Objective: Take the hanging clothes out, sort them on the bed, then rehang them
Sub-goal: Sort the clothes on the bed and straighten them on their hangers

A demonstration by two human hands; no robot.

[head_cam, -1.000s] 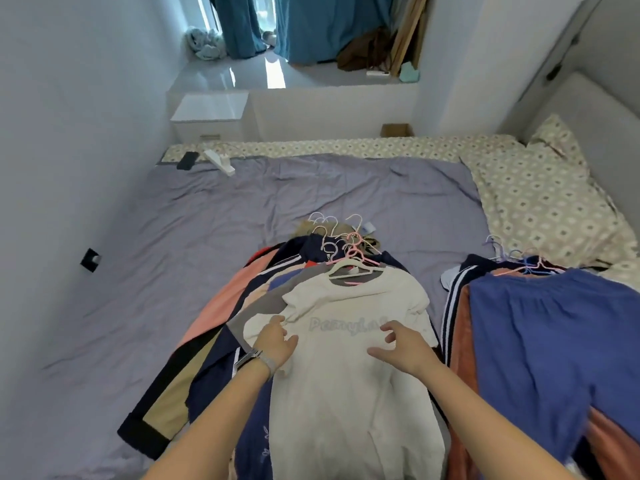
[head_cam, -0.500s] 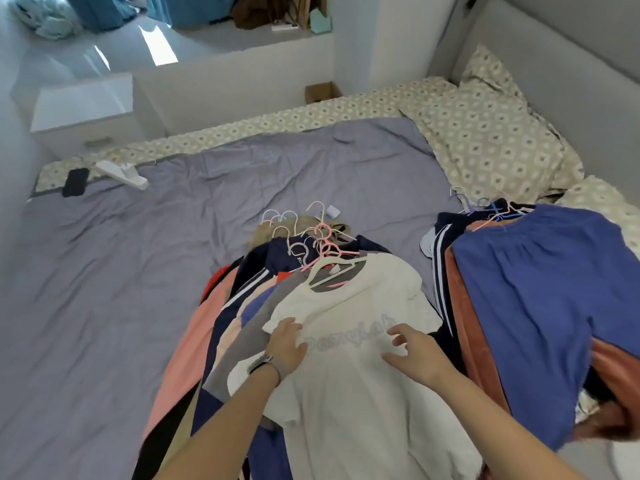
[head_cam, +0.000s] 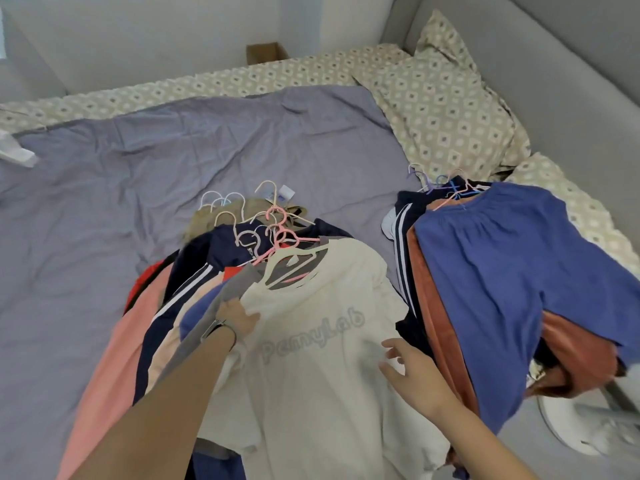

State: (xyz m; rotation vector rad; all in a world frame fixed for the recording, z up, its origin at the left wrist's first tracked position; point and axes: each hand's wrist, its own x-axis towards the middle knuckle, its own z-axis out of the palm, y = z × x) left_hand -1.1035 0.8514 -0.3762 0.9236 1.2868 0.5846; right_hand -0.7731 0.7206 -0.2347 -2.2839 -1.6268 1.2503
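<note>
Left hand point(head_cam: 239, 318) pinches cream T-shirt point(head_cam: 311, 358), collar pointing away, hem nearest.

Bedroom in a home. Bed point(head_cam: 363, 69) with patterned cream sheet, filling most of the room. Grey-purple duvet point(head_cam: 173, 161) spread over it, creased. Two matching pillows point(head_cam: 446, 109) against a grey padded headboard point(head_cam: 554, 64). Plain pale walls point(head_cam: 156, 39) close round the bed. Two piles of clothes on plastic hangers point(head_cam: 273, 230) lying on the duvet. Small cardboard box point(head_cam: 266, 53) beyond the far edge.
</note>
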